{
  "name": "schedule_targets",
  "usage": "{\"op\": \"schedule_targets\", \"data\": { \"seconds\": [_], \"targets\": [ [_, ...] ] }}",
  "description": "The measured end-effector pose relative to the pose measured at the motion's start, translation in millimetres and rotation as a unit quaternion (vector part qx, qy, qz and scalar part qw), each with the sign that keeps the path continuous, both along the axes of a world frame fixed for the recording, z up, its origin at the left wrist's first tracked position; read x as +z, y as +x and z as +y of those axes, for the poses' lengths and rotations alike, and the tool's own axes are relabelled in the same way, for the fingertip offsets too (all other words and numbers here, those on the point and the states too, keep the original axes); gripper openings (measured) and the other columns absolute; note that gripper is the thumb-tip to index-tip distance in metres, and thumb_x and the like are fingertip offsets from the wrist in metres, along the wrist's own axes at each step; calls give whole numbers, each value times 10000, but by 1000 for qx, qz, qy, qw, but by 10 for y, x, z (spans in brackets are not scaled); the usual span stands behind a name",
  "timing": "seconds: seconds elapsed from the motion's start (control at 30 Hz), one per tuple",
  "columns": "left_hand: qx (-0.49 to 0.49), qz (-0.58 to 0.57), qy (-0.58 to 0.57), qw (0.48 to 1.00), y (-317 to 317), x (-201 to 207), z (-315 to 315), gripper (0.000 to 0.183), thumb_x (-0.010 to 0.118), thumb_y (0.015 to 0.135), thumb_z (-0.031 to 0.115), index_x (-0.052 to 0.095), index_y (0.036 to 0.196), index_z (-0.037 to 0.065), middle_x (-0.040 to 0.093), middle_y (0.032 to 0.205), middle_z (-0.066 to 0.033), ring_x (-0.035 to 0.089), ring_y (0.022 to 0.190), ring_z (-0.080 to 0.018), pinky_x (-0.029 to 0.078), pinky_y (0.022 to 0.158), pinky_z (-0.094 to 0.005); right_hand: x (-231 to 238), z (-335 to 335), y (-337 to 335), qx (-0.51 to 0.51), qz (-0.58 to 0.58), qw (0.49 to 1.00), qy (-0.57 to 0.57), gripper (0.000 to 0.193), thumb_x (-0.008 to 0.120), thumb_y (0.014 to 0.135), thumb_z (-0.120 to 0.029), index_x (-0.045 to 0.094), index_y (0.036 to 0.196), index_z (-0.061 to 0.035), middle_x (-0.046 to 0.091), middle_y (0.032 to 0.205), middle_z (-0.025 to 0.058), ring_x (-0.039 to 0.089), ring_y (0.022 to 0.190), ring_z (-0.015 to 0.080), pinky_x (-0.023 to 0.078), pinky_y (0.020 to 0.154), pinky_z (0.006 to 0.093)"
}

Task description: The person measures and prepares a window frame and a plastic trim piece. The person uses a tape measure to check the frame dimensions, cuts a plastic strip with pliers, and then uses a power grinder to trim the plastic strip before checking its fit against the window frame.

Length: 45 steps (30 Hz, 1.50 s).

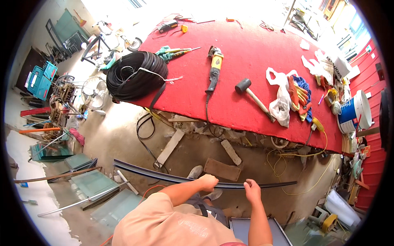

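Note:
A long, narrow, dark profile strip stretches across in front of me, from the lower left to the right, above the floor. My left hand is closed in a fist around its middle. A short way to the right, my right hand has its fingers curled and pinched against the same strip; part of the grip is hidden. The strip's right end reaches past that hand. Below my right forearm lies a grey framed panel.
Ahead stands a red-topped table holding a black coil, an angle grinder, a mallet and gloves. Glass sheets lean at left. Boards and a yellow cable lie on the floor. A bucket is at right.

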<state>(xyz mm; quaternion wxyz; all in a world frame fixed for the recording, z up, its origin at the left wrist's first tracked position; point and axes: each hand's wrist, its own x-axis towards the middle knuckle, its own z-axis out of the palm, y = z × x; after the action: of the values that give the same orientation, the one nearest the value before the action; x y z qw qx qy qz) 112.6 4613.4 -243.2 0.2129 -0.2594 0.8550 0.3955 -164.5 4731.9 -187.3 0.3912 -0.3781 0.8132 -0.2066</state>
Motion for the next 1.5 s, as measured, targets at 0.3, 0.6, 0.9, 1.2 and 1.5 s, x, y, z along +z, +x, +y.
{"op": "schedule_targets", "data": {
  "seconds": [0.3, 0.6, 0.9, 1.2, 1.5],
  "targets": [
    [6, -15, -11, 1000, 201, -179, -449, 245, 777, 777, 196, 792, 962, 37, 795, 976, -203, 778, 949, -390, 628, 855, -497, 677, -2242, 381, 151, 186, 941, -238, 509, 774, 907, -134, 614, 1385, -60, 639, 1292, 193, 605, 1219, 411, 509, 1042, 494],
    [-6, -49, 6, 999, 417, -511, -696, 340, 812, 817, 292, 753, 1039, 41, 790, 1011, -205, 768, 975, -399, 616, 854, -509, 190, -3573, 453, 265, 335, 861, -276, 588, 732, 956, -317, 591, 1475, -79, 561, 1509, 196, 505, 1434, 381, 410, 1219, 488],
    [-22, -93, 28, 995, 545, -741, -1029, 431, 804, 872, 349, 698, 1159, 45, 779, 1111, -204, 753, 1050, -394, 605, 900, -516, 98, -3728, 333, 265, 308, 858, -314, 599, 714, 913, -333, 627, 1446, -72, 577, 1505, 194, 507, 1450, 378, 360, 1272, 492],
    [-39, -136, 33, 989, 507, -1031, -1302, 546, 793, 881, 447, 682, 1248, 58, 777, 1135, -198, 751, 1067, -394, 603, 917, -518, 80, -3724, 307, 241, 278, 866, -339, 584, 706, 869, -277, 646, 1404, -51, 588, 1487, 205, 522, 1436, 381, 382, 1257, 506],
    [-32, -151, 72, 985, 582, -1029, -1433, 663, 800, 838, 543, 687, 1301, 81, 769, 1188, -207, 737, 1130, -388, 584, 975, -507, 88, -3728, 308, 235, 264, 875, -332, 616, 726, 860, -283, 634, 1425, -55, 573, 1512, 194, 507, 1453, 372, 378, 1261, 497]
  ]
}}
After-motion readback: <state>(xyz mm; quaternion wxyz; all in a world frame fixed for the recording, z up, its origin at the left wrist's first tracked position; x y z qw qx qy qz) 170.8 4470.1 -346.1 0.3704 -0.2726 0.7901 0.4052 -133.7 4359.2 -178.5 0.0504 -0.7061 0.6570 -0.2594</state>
